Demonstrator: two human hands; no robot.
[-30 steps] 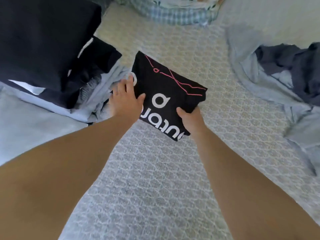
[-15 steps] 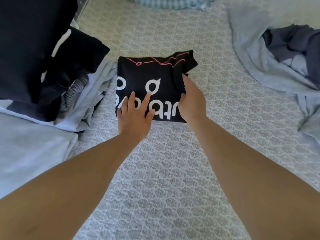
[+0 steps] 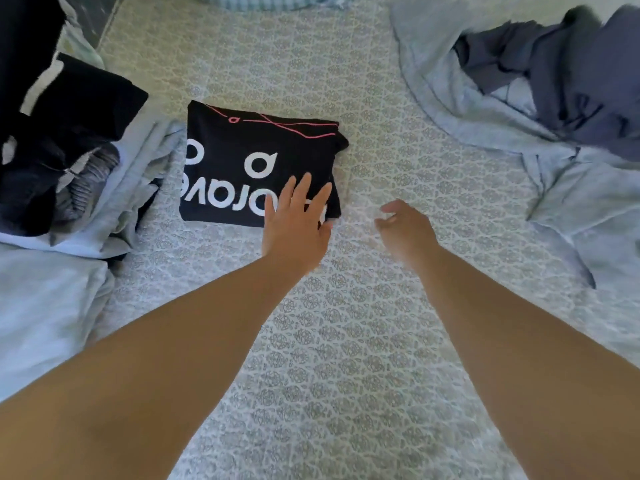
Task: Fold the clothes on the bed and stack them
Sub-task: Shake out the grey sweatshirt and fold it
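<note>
Right hand (image 3: 405, 230), seemingly loosely curled, has left folded shirt (image 3: 256, 161).

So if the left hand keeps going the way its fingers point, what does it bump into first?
The left hand already lies with its fingers on the folded black T-shirt. Sliding onward, it would probably cross the shirt, then reach bare patterned bedspread.

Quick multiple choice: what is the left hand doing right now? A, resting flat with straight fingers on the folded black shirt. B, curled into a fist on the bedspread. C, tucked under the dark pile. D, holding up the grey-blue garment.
A: the left hand lies open with fingers spread on the near right corner of the folded black shirt.
</note>
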